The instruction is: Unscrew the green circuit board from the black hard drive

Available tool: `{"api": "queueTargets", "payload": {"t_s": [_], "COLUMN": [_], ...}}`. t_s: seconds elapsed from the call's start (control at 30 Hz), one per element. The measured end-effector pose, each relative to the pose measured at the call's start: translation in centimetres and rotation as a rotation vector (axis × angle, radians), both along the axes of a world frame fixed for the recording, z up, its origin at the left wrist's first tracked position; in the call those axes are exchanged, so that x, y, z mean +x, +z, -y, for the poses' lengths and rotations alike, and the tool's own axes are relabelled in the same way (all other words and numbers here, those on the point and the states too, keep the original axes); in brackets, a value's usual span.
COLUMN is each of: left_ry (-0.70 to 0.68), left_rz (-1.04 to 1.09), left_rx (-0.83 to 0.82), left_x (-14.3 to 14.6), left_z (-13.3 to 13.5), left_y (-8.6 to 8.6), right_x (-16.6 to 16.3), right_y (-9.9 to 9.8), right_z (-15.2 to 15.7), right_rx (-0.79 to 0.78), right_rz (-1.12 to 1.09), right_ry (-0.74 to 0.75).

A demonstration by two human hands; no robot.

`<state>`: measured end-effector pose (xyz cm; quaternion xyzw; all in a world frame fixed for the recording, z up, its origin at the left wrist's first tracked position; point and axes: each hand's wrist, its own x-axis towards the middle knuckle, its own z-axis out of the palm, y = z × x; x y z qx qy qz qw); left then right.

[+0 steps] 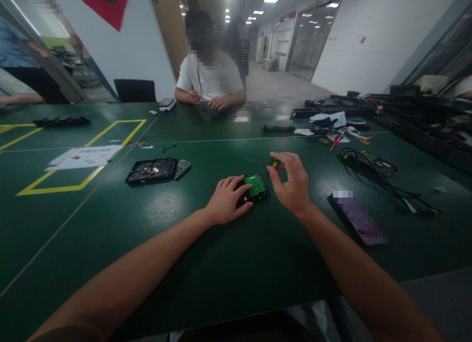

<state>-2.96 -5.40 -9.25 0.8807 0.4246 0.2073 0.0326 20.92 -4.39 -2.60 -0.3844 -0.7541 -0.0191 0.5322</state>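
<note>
Bare forearms (147, 261) reach across the green table (228, 273), the left hand (226, 202) resting with fingers spread on a black drive (262, 197) whose green circuit board (255, 185) faces up, while the right hand (294, 182) – raised just beside it – pinches a small black-and-yellow tool (275, 163) between thumb and fingers. To the right lie a flat phone-like object (356, 219) and black cables (385, 185); to the left, a second drive (151, 171) sits beside a loose board (183, 169). Opposite, a person in a white shirt (219, 79) holds something too small to tell.
</note>
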Motion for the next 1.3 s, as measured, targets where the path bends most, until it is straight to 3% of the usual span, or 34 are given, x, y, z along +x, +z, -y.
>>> {"api": "queueTargets", "payload": {"t_s": [0.17,0.37,0.6,1.3], "left_ry": [0.002,-0.003,-0.005,0.005], "left_rz": [0.005,0.001,0.022,-0.021], "left_rx": [-0.005,-0.002,-0.005,0.014], "left_x": [-0.04,-0.08,-0.08,-0.03], "left_z": [-0.04,-0.16,-0.2,-0.06], "left_y": [0.07,-0.15,-0.23,0.02], "right_x": [-0.01,0.0,-0.02,-0.01], "right_y": [-0.11,0.1,-0.44,-0.25], "right_z": [-0.06,0.0,-0.19,-0.09], "right_rx": [-0.042,0.012,-0.047,0.012], "right_rz": [-0.001,-0.009,-0.017,-0.007], "right_ry": [0.035,-0.045,0.024,-0.011]}}
